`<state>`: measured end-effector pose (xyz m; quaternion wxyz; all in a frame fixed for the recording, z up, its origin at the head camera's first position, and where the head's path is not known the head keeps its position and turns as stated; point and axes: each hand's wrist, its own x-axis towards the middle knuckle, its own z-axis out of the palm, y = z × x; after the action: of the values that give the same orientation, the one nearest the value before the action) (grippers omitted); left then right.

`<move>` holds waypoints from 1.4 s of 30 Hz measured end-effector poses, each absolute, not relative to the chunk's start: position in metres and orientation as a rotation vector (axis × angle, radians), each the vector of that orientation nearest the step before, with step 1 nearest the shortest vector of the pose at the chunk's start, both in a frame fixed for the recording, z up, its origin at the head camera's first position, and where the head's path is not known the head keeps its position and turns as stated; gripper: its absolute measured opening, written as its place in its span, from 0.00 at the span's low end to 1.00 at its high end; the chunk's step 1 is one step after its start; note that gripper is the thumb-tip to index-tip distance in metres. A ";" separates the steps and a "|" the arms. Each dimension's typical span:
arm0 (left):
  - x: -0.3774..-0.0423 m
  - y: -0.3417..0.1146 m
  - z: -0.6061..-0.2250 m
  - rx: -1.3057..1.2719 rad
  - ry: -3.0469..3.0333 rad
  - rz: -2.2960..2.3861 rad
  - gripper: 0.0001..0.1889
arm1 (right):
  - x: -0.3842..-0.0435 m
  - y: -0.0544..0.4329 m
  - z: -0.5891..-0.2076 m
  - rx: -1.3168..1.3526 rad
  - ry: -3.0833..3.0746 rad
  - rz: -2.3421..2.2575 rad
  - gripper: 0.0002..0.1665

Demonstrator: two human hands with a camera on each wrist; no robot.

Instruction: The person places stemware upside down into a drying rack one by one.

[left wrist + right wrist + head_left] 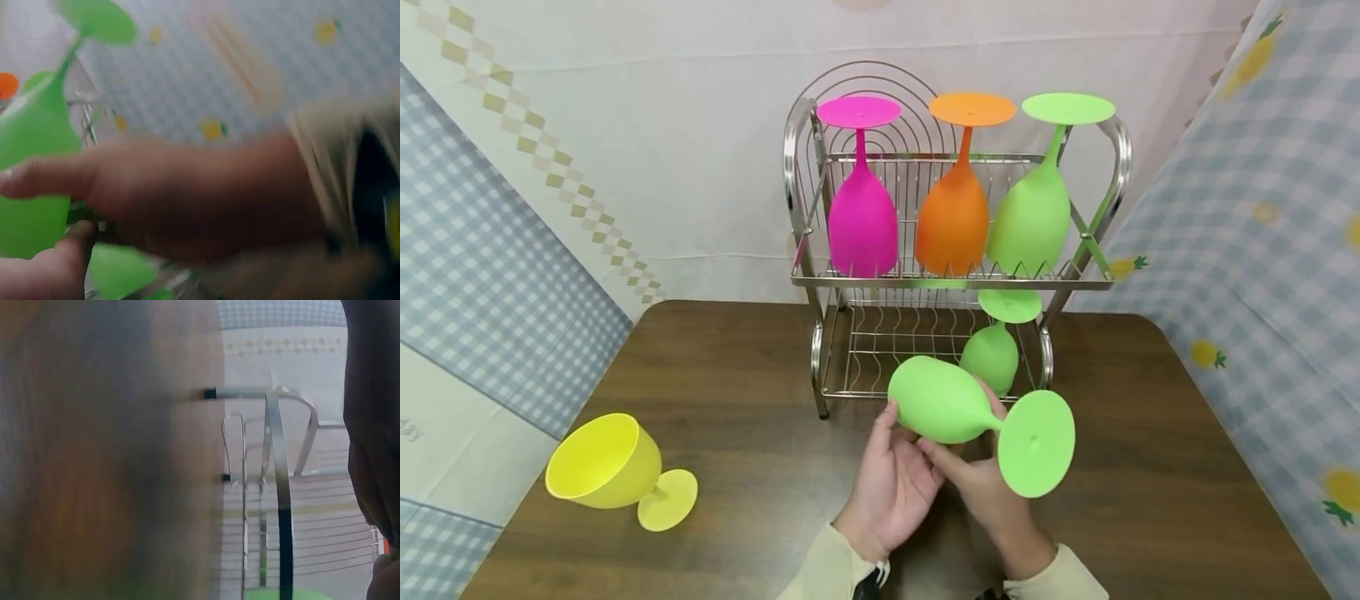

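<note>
In the head view a light green plastic goblet [943, 400] is held tilted on its side, its bowl toward the left and its round foot toward the right. My left hand [895, 492] holds the bowl end, thumb at the rim and fingers partly hidden beneath. My right hand [996, 492] grips the bowl near the stem, fingers behind it and thumb below. The left wrist view shows the left hand [169, 187] with its thumb across the green bowl [34, 137]. In the right wrist view part of the dark, shadowed right hand [375, 437] shows at the right edge.
A two-tier metal dish rack [951, 283] stands behind the hands. Upside down on top are pink [862, 221], orange [952, 221] and green [1032, 221] goblets; a smaller green goblet [992, 358] sits below. A yellow goblet [610, 467] lies on the wooden table [737, 383].
</note>
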<state>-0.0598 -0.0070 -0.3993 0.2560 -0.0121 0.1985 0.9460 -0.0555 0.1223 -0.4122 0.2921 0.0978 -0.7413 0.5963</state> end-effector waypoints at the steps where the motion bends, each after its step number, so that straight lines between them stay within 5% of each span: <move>1: -0.061 -0.008 -0.401 -0.006 0.626 2.555 0.28 | -0.057 0.125 -0.411 0.270 -1.993 1.563 0.55; 8: -0.076 -0.031 -0.416 0.234 1.418 2.417 0.35 | -0.079 0.142 -0.402 0.335 -2.072 1.343 0.54; 14: -0.091 -0.060 -0.422 0.380 2.186 2.295 0.19 | -0.097 0.155 -0.407 0.264 -2.231 1.237 0.56; 26: -0.122 -0.095 -0.434 0.147 2.761 2.531 0.20 | -0.119 0.146 -0.401 0.132 -2.564 1.331 0.45; 33: -0.134 -0.098 -0.448 -0.106 2.880 2.321 0.25 | -0.136 0.141 -0.400 0.046 -2.679 1.397 0.52; 42: -0.142 -0.097 -0.452 -0.132 2.944 2.222 0.16 | -0.152 0.132 -0.404 0.011 -2.744 1.362 0.55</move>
<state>-0.1416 -0.0968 -0.4524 -0.2711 -0.0344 0.7678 0.5795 -0.1524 0.1316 -0.4040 0.0393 0.0037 -0.8951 0.4442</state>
